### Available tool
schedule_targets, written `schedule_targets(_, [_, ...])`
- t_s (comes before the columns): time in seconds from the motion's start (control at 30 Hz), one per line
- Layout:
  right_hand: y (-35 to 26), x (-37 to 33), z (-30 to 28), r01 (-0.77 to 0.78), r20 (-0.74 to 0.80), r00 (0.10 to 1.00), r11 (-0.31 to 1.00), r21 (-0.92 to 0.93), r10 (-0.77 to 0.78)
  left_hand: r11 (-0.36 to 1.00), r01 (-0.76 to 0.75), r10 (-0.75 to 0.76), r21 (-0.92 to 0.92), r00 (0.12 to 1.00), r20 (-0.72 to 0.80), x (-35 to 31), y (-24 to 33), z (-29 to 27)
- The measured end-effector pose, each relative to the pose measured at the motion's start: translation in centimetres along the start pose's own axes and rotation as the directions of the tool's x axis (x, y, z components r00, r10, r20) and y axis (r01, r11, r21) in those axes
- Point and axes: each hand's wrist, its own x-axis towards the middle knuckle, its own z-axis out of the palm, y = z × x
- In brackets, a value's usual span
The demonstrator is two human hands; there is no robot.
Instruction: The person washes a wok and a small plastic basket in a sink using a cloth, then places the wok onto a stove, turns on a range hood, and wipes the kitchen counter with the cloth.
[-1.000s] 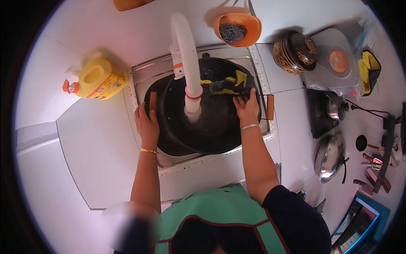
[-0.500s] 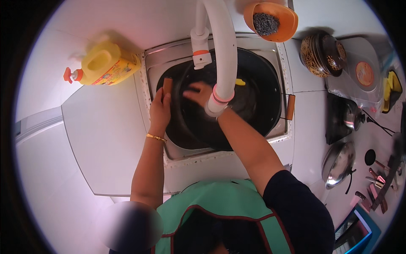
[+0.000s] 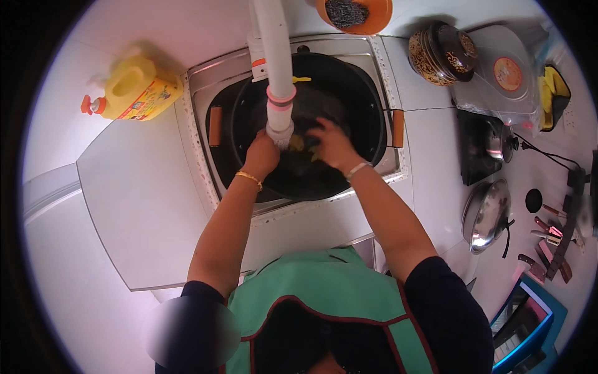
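Observation:
A wide black wok (image 3: 364, 124) with two wooden handles sits in the steel sink (image 3: 202, 75). My left hand (image 3: 263, 156) is curled inside its near left part, right beside the nozzle of the white faucet (image 3: 278, 68); the fingertips are hidden. Further right, my right hand (image 3: 333, 148) reaches into the wok with its fingers apart, slightly blurred. Beside these fingers lies a greenish-yellow piece (image 3: 297, 143), too blurred to name. A small bright yellow strip (image 3: 302, 79) shows at the wok's far side, next to the faucet.
Left of the sink stands a yellow jug (image 3: 140, 90) with a red pump. An orange bowl (image 3: 377, 15) holding a steel scourer sits behind. To the right are a patterned lidded pot (image 3: 442, 55), a steel lid (image 3: 489, 215) and several knives (image 3: 548, 240).
My left hand has left the left wooden handle and come in beside the faucet nozzle. My right hand has moved out from behind the faucet to its right. The whole view has shifted.

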Motion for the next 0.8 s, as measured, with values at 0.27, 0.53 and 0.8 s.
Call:
schedule_targets(0.27, [1.5,4.4,3.4,-0.145,0.057,0.985,0.963,-0.226,0.162,0.983,0.079,-0.08,0.168,0.997,-0.001,-0.5,-1.3,2.8])
schedule_targets(0.53, [4.1,12.7,-8.5,0.54,0.227,0.81,0.537,-0.647,-0.541,0.931,0.084,0.09,0.354,0.889,-0.449,0.2,2.2,-8.8])
schedule_targets(0.8, [2.9,0.2,-9.8,0.491,0.502,0.851,0.571,-0.658,-0.154,0.969,0.126,-0.028,0.212,0.91,-0.413,-0.6,-1.9,-9.4])
